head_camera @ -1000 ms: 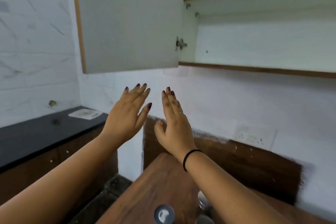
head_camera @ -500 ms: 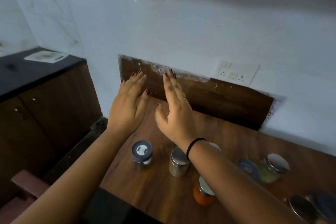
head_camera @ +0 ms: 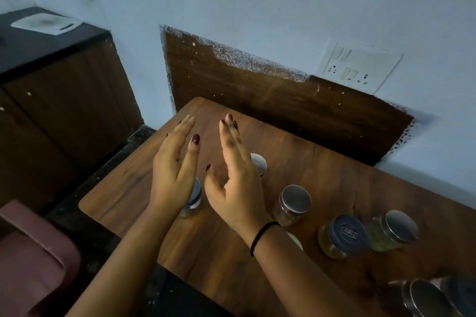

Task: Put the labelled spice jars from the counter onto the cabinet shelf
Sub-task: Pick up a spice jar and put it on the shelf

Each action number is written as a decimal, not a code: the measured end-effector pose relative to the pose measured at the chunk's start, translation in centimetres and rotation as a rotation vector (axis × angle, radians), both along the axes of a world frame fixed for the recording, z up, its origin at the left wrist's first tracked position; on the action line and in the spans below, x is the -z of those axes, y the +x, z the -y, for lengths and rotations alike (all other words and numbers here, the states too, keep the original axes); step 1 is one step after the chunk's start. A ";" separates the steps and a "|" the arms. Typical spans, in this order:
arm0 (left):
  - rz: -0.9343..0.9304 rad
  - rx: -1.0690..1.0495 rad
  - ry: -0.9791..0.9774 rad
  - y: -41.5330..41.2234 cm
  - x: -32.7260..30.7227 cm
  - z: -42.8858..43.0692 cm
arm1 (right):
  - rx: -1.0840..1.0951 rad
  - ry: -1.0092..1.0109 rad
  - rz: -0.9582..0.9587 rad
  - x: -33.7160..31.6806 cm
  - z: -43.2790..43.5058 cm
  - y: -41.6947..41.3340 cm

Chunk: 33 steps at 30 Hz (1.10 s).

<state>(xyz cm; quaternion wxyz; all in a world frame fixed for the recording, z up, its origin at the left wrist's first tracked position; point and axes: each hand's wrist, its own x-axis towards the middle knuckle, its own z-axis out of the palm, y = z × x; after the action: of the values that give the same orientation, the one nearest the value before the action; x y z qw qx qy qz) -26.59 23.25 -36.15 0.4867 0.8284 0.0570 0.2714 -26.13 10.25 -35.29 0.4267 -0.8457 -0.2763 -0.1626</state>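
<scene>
Since a second ago our gaze has dropped from the open cabinet to the wooden surface [head_camera: 347,177], and both hands have come down with it to hover over the jars. Our left hand [head_camera: 172,175] and right hand [head_camera: 234,183] are flat, fingers straight, palms facing each other with a narrow gap between them; neither holds or touches anything. A black band [head_camera: 262,237] circles the right wrist.

Behind the heel of the left hand stands a clear jar [head_camera: 195,197], half hidden, its steel lid showing. Past the right hand's knuckles a second jar [head_camera: 258,163] peeks out with a pale lid. Just right of the right hand stands a steel-lidded jar [head_camera: 293,201]. Farther right a blue-lidded jar [head_camera: 343,235] sits against or just beside a greenish jar [head_camera: 392,229]; we cannot tell which. Well right of the wrist and nearer us, two more jars [head_camera: 422,296] blur at the corner.

Far left of the left hand are a maroon chair [head_camera: 33,260] and a white tray [head_camera: 46,24] on a dark counter. Beyond the fingertips, a switch plate [head_camera: 358,67] is on the wall.
</scene>
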 end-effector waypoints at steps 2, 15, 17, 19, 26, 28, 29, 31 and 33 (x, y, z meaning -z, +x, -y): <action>-0.017 -0.020 -0.027 0.2 1.1 0.5 | -0.021 0.020 -0.038 0.8 0.1 0.5; -0.105 -0.141 -0.135 0.5 5.7 2.3 | -0.091 0.001 -0.188 5.2 1.2 1.8; -0.131 -0.132 -0.139 0.7 5.9 2.4 | -0.085 0.009 -0.207 5.6 1.4 1.7; -0.149 -0.111 -0.143 1.1 6.0 2.4 | -0.081 0.013 -0.234 6.0 1.6 1.8; -0.216 -0.033 -0.121 2.0 7.2 0.5 | 0.002 0.023 -0.291 6.9 1.0 2.3; -0.223 -0.033 -0.134 1.9 8.1 -0.4 | 0.014 0.011 -0.284 7.3 0.4 2.4; -0.229 -0.036 -0.141 1.8 8.5 -0.9 | 0.020 0.009 -0.286 7.7 0.1 2.4; -0.244 -0.046 -0.159 1.5 9.3 -1.7 | 0.014 0.020 -0.313 8.4 -0.7 2.3; -0.260 -0.057 -0.183 1.0 10.1 -2.5 | -0.007 0.028 -0.349 9.1 -1.5 2.2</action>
<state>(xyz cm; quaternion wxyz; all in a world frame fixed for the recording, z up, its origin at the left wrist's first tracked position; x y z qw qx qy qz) -25.57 25.73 -46.27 0.5407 0.8068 0.1675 0.1690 -23.94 11.77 -44.40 0.4803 -0.8542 -0.1986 -0.0159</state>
